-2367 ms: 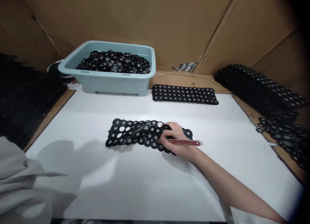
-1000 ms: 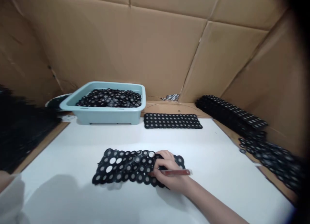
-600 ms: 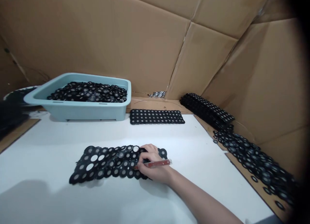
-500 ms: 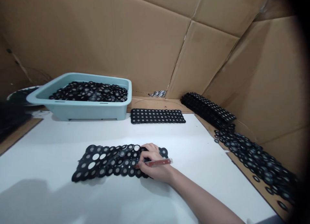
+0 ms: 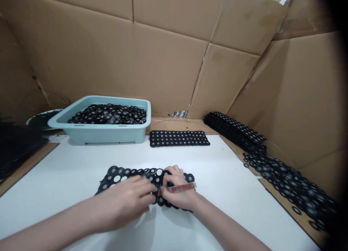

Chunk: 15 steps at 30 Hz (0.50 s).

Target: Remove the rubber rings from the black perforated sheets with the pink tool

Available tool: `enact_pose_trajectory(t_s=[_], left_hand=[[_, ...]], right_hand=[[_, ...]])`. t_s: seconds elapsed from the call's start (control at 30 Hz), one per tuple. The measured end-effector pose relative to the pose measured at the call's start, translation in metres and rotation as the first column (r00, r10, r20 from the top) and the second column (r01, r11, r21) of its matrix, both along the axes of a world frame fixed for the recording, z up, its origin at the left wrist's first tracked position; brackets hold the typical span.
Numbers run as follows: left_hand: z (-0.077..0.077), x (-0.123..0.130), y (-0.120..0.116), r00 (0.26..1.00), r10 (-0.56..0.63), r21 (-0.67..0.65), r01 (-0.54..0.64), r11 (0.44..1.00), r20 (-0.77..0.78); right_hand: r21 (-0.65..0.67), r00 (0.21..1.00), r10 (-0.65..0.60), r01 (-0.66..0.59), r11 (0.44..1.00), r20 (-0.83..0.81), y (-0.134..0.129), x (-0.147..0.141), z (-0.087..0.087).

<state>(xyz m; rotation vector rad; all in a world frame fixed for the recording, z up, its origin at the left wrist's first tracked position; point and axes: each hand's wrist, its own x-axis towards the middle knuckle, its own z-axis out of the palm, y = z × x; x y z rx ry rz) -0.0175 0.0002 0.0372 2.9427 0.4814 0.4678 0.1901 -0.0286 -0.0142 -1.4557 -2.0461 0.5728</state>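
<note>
A black panel of joined round discs (image 5: 115, 170) lies on the white table. Several discs have pale grey centres and a few show bright white ones. My right hand (image 5: 178, 187) rests on the panel's right part, closed around a slim red stick-like tool (image 5: 183, 187) with a clear end. The tool's tip points left, down at the discs; its exact kind is unclear. My left hand (image 5: 127, 200) reaches over the panel's left and middle part, thumb and forefinger apart beside the tool's tip. Slight blur covers its fingers, and it hides many discs.
A pale blue tub (image 5: 108, 135) full of loose black discs stands at the back left. Another finished-looking disc panel (image 5: 179, 138) lies behind the work. Stacked panels (image 5: 236, 129) and a heap of discs (image 5: 285, 178) line the right edge. Cardboard walls (image 5: 168, 62) surround the table.
My left hand has come in from the lower left onto the panel. The right hand keeps its hold on the red tool. The whole view has shifted slightly.
</note>
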Motion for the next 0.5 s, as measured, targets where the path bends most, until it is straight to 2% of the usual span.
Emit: enact_pose_trajectory(t_s=[0.07, 0.17, 0.37, 0.5], left_hand=[[-0.021, 0.004, 0.0, 0.993, -0.111, 0.009, 0.112, 0.994, -0.034], [-0.042, 0.004, 0.004, 0.987, -0.136, 0.014, 0.137, 0.99, -0.086], [-0.046, 0.001, 0.006, 0.997, -0.021, -0.063, 0.017, 0.998, -0.07], [-0.053, 0.002, 0.006, 0.998, 0.059, -0.069, -0.059, 0.996, -0.003]], right_hand=[[0.014, 0.999, 0.01, -0.011, 1.0, 0.047, 0.004, 0.003, 0.002], [0.039, 0.994, 0.026, -0.03, 0.999, 0.107, 0.009, 0.006, 0.005], [0.117, 0.98, 0.095, -0.116, 0.986, 0.175, 0.02, 0.004, 0.012], [0.122, 0.983, 0.115, -0.134, 0.983, 0.144, 0.029, -0.003, 0.008]])
